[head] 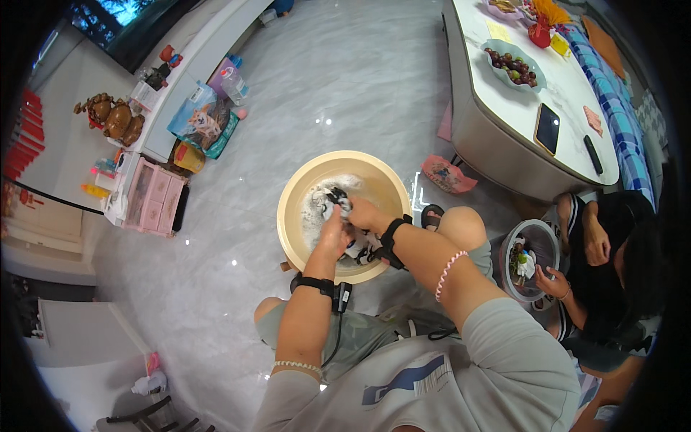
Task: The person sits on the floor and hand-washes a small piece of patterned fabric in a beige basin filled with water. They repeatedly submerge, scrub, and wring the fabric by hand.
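A cream plastic basin [398, 186] stands on the floor in front of me, with sudsy water [316, 216] inside it. Both of my hands are over the basin, gripping a bunched black-and-white cloth [337, 200] between them. My left hand [336, 232] holds its near side, and my right hand [364, 213] clasps it from the right. More wet black-and-white fabric [364, 251] lies in the basin below my wrists, partly hidden by them. Dark straps circle both wrists; a small black device sits on the left one.
To my right, a seated person [610, 259] reaches a hand over a trash bin [556, 243]. A white-topped table [567, 97] bears a grape bowl [515, 67] and a phone [548, 129]. At left stand a pet-food bag [205, 121] and a pink drawer unit [154, 200]. A pink bag [448, 174] lies beyond the basin.
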### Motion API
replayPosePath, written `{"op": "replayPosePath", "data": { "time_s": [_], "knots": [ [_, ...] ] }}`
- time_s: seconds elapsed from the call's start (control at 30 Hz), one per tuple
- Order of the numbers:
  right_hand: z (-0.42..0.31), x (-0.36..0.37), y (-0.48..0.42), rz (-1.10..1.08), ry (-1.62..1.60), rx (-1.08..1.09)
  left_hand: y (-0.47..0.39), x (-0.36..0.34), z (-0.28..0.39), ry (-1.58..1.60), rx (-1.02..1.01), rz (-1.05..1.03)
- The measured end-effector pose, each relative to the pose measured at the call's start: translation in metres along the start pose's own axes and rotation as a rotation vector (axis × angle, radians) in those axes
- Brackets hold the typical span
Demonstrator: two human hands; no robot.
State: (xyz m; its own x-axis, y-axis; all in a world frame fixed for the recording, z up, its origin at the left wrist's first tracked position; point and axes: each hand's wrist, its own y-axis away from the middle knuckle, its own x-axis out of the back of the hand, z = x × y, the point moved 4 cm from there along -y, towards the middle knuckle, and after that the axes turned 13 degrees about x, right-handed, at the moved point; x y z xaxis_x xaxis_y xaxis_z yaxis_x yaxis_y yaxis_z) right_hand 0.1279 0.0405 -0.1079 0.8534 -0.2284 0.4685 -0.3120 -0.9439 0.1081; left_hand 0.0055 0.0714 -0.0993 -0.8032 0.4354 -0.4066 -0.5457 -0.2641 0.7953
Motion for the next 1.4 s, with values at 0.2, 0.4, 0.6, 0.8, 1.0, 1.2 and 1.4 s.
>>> {"op": "replayPosePath", "data": {
  "time_s": [0.2, 0.4, 0.6, 0.8, 1.0, 1.2, 1.4],
  "knots": [
    [-0.115, 0.001, 0.040, -0.002, -0.298, 0.169, 0.015, 0.038, 0.036, 0.454, -0.201, -0.015],
    [-0.147, 0.029, 0.064, 0.162, -0.134, 0.228, 0.032, -0.006, 0.032, 0.423, -0.228, -0.102],
    [-0.114, 0.038, 0.028, 0.156, 0.087, 0.124, 0.039, -0.023, 0.026, 0.343, -0.296, 0.101],
    [-0.148, 0.024, 0.064, 0.134, 0.214, 0.470, 0.064, -0.018, 0.050, 0.425, -0.156, 0.007],
    [-0.159, 0.026, 0.063, -0.057, 0.015, 0.488, 0.039, 0.007, 0.050, 0.413, -0.243, 0.001],
    [-0.177, 0.046, 0.068, 0.139, -0.004, 0.603, 0.056, -0.025, 0.041, 0.401, -0.230, -0.241],
    [-0.120, 0.060, 0.021, 0.135, 0.061, 0.105, 0.049, -0.045, 0.025, 0.471, -0.268, 0.066]
  ]
}}
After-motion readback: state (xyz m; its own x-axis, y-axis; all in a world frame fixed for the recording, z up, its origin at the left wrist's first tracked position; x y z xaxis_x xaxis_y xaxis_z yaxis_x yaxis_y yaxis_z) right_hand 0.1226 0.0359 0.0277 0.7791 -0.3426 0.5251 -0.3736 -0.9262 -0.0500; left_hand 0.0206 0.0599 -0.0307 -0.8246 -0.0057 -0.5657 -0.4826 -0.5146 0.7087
